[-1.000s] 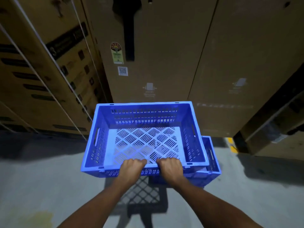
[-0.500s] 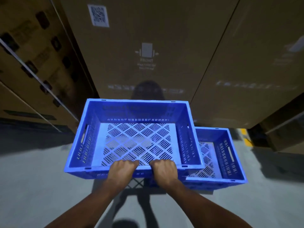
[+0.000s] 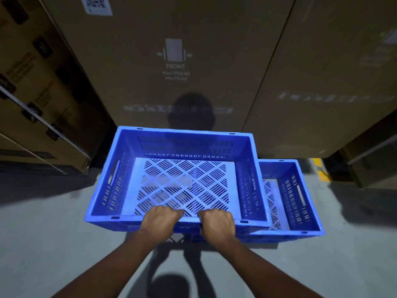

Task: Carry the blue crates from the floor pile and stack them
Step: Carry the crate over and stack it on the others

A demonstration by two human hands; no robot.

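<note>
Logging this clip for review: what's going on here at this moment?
A person is carrying an empty blue crate, with the left hand and right hand both gripping its near rim. It is held over the floor, partly above a second blue crate lower down to the right, which it overlaps but is not lined up with. Tall cardboard boxes stand just ahead.

Warehouse: tall cardboard cartons (image 3: 182,61) with handling marks, strapped boxes (image 3: 38,87), bare concrete floor (image 3: 43,244)
</note>
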